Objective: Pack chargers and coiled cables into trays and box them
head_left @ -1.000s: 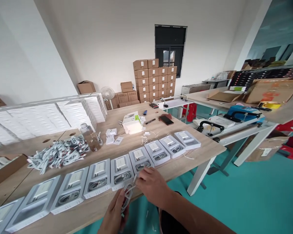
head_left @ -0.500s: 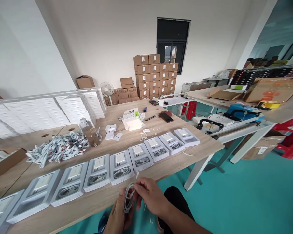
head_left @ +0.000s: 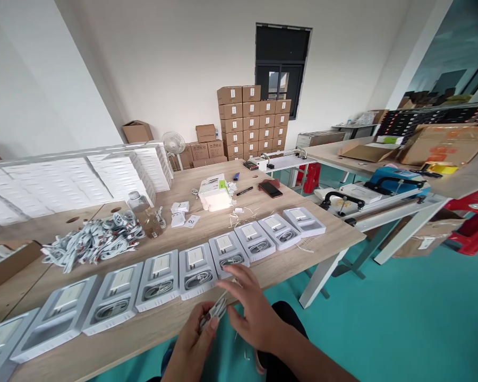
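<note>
A coiled pale grey charging cable [head_left: 219,308] sits in the grip of my left hand [head_left: 194,335], just off the table's front edge. Beside it, my right hand [head_left: 255,313] has its fingers spread, with the fingertips close to the coil; a small pale bit shows by them, too small to name. Beyond my hands runs a row of light grey trays [head_left: 198,294], each bearing a white charger [head_left: 195,256]. Most visible trays also hold a coiled cable [head_left: 158,289] in the front compartment. The second tray from the left [head_left: 69,335] and the rightmost one show no cable there.
A heap of cables [head_left: 95,239] lies at the left, by a clear bottle [head_left: 143,215]. White boxes [head_left: 59,183] stand stacked behind. Farther back on the table are cards [head_left: 178,219], white scraps, a pen [head_left: 245,190] and a phone [head_left: 270,189].
My right hand has let go of the cable coil and opened its fingers, rising slightly. My left hand has turned the coil so that it now lies tilted and narrower to view.
</note>
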`<move>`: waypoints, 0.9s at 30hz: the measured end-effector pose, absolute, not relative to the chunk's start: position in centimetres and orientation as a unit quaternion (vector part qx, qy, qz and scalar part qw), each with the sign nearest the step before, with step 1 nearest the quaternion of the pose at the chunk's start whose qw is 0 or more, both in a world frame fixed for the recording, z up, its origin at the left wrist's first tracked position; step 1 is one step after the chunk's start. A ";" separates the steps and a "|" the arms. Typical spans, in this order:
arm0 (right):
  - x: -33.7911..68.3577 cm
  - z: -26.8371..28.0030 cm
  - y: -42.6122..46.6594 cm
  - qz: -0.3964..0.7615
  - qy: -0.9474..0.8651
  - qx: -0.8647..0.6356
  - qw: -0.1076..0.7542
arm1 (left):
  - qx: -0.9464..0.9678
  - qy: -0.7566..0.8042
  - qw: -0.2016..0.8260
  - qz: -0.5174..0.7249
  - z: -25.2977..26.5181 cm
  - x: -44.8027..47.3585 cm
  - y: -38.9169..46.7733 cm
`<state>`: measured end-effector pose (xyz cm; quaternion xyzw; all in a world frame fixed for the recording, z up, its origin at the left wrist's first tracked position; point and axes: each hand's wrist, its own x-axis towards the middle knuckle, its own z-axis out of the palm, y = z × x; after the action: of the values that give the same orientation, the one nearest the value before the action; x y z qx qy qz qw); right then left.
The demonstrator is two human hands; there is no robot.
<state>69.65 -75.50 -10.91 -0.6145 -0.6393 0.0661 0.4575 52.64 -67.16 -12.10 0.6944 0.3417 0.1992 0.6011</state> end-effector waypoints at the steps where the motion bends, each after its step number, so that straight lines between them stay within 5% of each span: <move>1: 70.0 -10.5 -75.7 0.105 -0.655 -0.596 0.453 | 0.710 0.334 0.582 0.216 -12.0 52.6 -67.0; 5: 70.5 -10.0 -76.1 0.234 -0.641 -0.584 0.441 | 0.719 0.339 0.549 0.258 -12.5 52.4 -66.4; 13: 69.8 -12.6 -75.4 0.118 -0.654 -0.621 0.417 | 0.650 0.350 0.662 0.130 -12.0 51.9 -66.8; 19: 69.1 -12.8 -75.3 -0.014 -0.676 -0.692 0.255 | 0.765 0.414 0.477 0.129 -12.8 51.5 -66.7; 27: 67.3 -11.6 -75.0 0.289 -0.492 -0.653 0.498 | 0.768 0.423 0.447 0.175 -15.4 52.0 -67.5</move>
<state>67.29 -75.03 -11.61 -0.6530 -0.4922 0.2890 0.4979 52.02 -67.50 -15.36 0.7681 0.4234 0.1753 0.4471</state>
